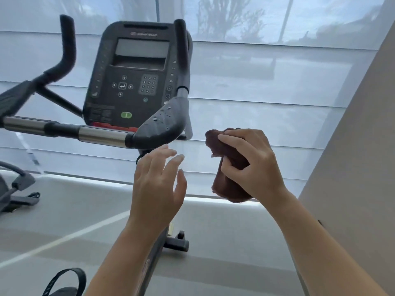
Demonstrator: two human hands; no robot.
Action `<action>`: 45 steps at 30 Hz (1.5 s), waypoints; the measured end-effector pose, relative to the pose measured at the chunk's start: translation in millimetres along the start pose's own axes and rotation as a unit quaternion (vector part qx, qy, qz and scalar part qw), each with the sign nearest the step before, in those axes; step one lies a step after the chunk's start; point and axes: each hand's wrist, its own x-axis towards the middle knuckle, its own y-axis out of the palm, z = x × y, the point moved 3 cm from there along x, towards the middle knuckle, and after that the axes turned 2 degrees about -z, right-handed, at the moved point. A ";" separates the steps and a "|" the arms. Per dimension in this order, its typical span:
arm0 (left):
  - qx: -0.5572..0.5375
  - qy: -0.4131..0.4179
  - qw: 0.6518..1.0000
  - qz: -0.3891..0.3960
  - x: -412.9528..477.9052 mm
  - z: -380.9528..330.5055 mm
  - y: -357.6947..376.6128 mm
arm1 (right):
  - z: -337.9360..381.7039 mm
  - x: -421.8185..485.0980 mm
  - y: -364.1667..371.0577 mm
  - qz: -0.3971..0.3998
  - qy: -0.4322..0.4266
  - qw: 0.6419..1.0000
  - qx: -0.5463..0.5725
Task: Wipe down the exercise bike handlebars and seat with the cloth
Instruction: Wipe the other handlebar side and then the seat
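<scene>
- At the bottom left edge of the view, a black pedal strap [64, 280] loops up from the exercise bike's pedal, nearest to the person.
- The person's two bare forearms reach up from the bottom edge over the grey floor [64, 210], which carries a pale line running diagonally.
- The left hand [156, 184] is held up with its back to the camera; its fingers [168, 154] are released and spread, grasping nothing, just below the near end of the handlebar and not clearly touching it.
- The right hand [250, 165] is clenched around a dark reddish-brown cloth [230, 167], bunched so that a lump sticks out above the fingers and a fold hangs below the palm. The cloth is in the air to the right of the handlebar, apart from it.
- Behind the left arm, the bike's frame runs down to a black base foot [177, 242] on the floor.
- The handlebar [102, 134] crosses from the left edge as a chrome and black tube and ends in a broad black grip pad [164, 122] dotted with water droplets.
- Beyond it stands the black console [136, 75] with a grey display, a keypad and a green button near its lower edge.
- Two black upright grips [68, 39] rise at either side of the console.
- Part of another machine [15, 189] shows at the left edge.
- Farthest back, sheer white blinds [277, 82] cover a window, and a beige wall [363, 146] fills the right edge.
</scene>
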 end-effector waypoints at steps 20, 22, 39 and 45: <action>0.008 0.027 1.000 -0.005 53.7 155.0 43.7 | 7.6 112.8 155.1 0.215 0.040 0.973 -0.069; 0.004 0.042 0.999 -0.009 52.7 158.5 46.0 | 11.2 111.1 156.2 0.200 0.045 0.975 -0.085; -0.051 0.098 0.992 0.055 52.2 173.9 32.9 | 48.8 79.4 161.1 0.144 0.048 0.980 -0.125; -0.061 0.105 0.990 0.069 53.6 176.9 30.0 | 62.0 61.1 150.5 0.124 -0.001 0.988 -0.095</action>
